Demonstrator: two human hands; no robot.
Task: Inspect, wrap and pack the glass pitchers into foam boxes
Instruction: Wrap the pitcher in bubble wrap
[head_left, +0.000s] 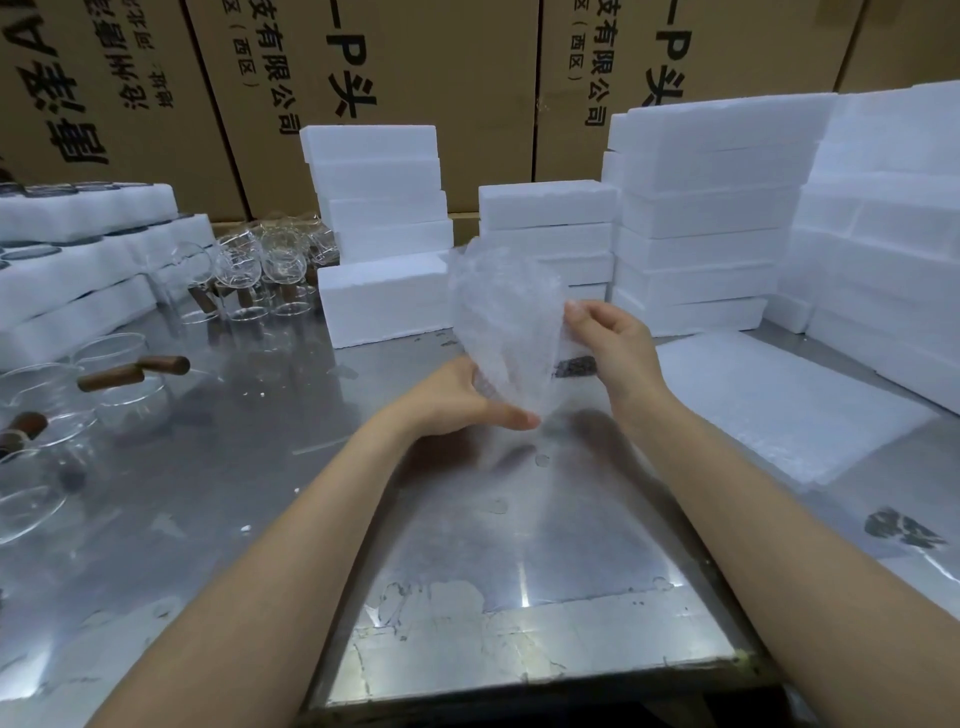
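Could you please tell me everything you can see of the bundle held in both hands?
The bundle is a crumpled, translucent white wrap, blurred, wide at the top and narrowing downward. It is held upright above the steel table. The left hand cups its lower end; the right hand pinches its right edge. What is inside cannot be seen.

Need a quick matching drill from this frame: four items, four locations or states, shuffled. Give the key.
Items:
1. bubble wrap bundle
2. unwrapped glass pitchers
3. flat stack of wrap sheets
4. cardboard cartons

Places or states:
A. standing behind the foam boxes, printed with black text
B. lying on the steel table at right
C. held above the table between left hand and right hand
D. clustered at the table's left, brown wooden handles showing

Pairs: 1-C, 2-D, 3-B, 4-A
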